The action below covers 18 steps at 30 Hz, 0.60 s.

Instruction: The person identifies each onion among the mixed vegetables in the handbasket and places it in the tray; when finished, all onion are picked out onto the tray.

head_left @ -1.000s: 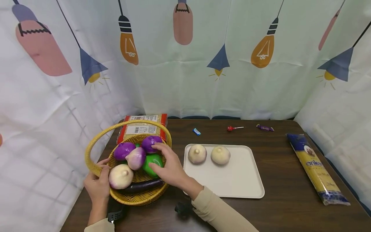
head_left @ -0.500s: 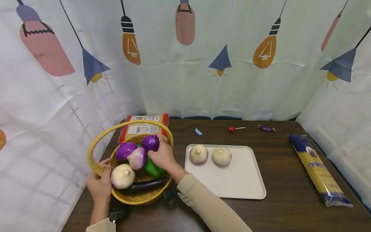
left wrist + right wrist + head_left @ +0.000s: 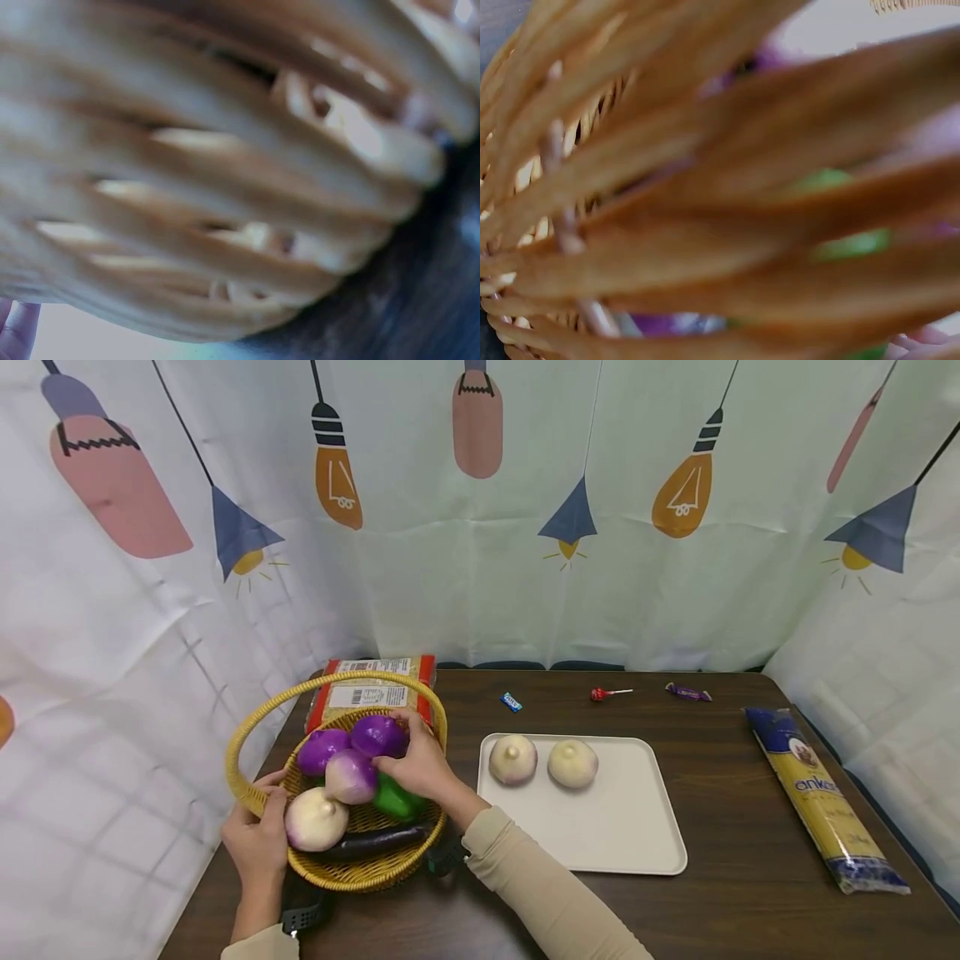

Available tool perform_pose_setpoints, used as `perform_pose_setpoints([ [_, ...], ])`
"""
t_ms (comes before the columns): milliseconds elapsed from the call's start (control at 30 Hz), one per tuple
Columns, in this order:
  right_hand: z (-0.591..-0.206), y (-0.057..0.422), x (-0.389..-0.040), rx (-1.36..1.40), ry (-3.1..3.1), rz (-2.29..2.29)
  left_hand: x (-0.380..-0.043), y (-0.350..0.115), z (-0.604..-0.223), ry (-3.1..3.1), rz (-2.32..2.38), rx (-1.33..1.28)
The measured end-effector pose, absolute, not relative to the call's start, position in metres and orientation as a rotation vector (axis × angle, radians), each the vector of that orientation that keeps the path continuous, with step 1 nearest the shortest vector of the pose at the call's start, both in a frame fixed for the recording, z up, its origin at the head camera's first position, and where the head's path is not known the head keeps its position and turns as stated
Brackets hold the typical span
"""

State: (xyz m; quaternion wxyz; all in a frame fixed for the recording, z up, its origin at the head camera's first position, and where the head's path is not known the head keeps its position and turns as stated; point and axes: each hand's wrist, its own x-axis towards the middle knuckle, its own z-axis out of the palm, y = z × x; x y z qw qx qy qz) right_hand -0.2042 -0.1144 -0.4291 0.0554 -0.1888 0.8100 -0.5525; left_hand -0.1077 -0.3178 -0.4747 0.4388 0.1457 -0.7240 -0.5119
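A yellow wicker basket [image 3: 367,883] with a hooped handle stands on the left of the table. My left hand [image 3: 257,839] grips its left rim near the handle's foot. Inside, my right hand [image 3: 418,762] holds a glossy purple onion [image 3: 378,737] between thumb and fingers. Around it lie another purple onion [image 3: 321,750], a pale purple-and-white onion [image 3: 351,777], a white onion [image 3: 317,820], a partly covered green pepper [image 3: 397,799] and a dark eggplant [image 3: 378,841]. Blurred basket weave [image 3: 225,150] fills the left wrist view; wicker strands [image 3: 705,255] cover most of the right wrist view.
A white tray [image 3: 600,835] bearing two whitish onions [image 3: 543,762] lies right of the basket. Behind the basket is a red-edged packet [image 3: 367,695]. Small sweets and a lollipop [image 3: 600,694] lie at the back, a long yellow-and-blue pasta packet [image 3: 825,802] at the right.
My right hand has come from hovering over the basket to holding the purple onion, which has shifted left. The pale purple onion beside it has turned. My left hand stays on the rim.
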Motion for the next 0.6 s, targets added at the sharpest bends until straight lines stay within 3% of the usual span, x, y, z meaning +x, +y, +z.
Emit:
perform_pose_setpoints([
  [600,-0.4287,-0.1140,-0.2044,-0.700,2.338,-1.616,-0.1068,-0.3186,-0.4749,-1.814,-1.266,0.379],
])
